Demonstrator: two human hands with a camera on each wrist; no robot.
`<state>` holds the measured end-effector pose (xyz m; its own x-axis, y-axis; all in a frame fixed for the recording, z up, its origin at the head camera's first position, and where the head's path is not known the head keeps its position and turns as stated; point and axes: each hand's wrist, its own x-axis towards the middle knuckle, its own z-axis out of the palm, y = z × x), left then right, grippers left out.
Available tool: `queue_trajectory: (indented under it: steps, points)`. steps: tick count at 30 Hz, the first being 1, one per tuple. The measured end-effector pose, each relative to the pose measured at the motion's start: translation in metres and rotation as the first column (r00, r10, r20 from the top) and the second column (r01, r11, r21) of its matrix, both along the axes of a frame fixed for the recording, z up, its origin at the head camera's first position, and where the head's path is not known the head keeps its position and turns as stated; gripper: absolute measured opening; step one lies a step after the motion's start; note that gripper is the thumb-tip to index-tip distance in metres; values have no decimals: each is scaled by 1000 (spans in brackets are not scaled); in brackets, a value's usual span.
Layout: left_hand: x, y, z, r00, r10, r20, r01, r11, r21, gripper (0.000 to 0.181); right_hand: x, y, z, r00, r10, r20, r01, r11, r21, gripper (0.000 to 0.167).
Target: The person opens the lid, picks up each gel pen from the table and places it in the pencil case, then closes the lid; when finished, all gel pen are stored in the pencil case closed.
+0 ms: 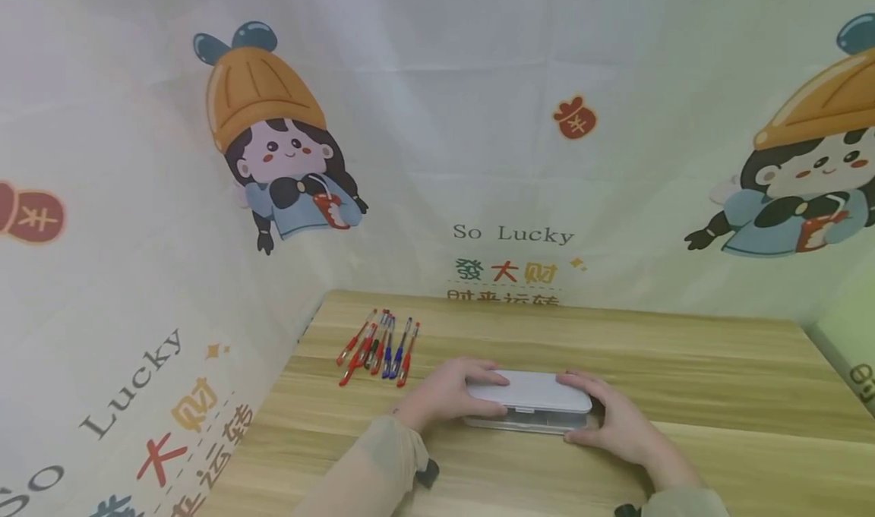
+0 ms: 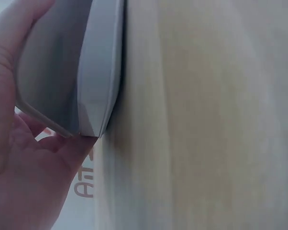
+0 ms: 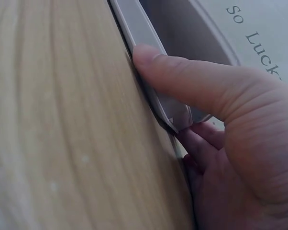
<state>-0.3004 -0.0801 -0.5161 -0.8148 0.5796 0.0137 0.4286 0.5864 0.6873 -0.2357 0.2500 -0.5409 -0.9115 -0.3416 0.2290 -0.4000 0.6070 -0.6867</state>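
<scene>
A white pencil case (image 1: 540, 389) lies on the table with its lid raised a little, leaving a gap along the near side. My left hand (image 1: 447, 392) holds its left end, thumb at the lid's front edge and fingers over the top. At the opposite end, my right hand (image 1: 618, 420) grips the case, its thumb against the lower tray's front wall. The right wrist view shows that thumb on the tray wall (image 3: 143, 28). In the left wrist view, the lid stands apart from the tray (image 2: 97, 72), and the left fingers wrap behind the end. The case's inside is mostly hidden.
Several pens with red, blue and dark grips, among them a red pen (image 1: 409, 354), lie in a loose group left of the case. They rest on the wooden table (image 1: 718, 380). A printed cloth (image 1: 424, 145) hangs behind and along the left side of the table.
</scene>
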Motion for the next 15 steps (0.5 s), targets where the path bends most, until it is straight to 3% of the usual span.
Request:
queue_trajectory:
  steps: [6,10,15]
  points:
    - [-4,-1,-1,990,77,118,-98,979,180,35,2,0,-1,1000,-8,26,9,998,-55,107]
    - [-7,-1,-2,982,125,139,-153,964,218,30,1,0,-2,999,0,40,4,997,-83,123]
    - [-12,3,-2,962,210,176,-252,931,266,30,0,1,-2,999,-2,52,6,997,-75,143]
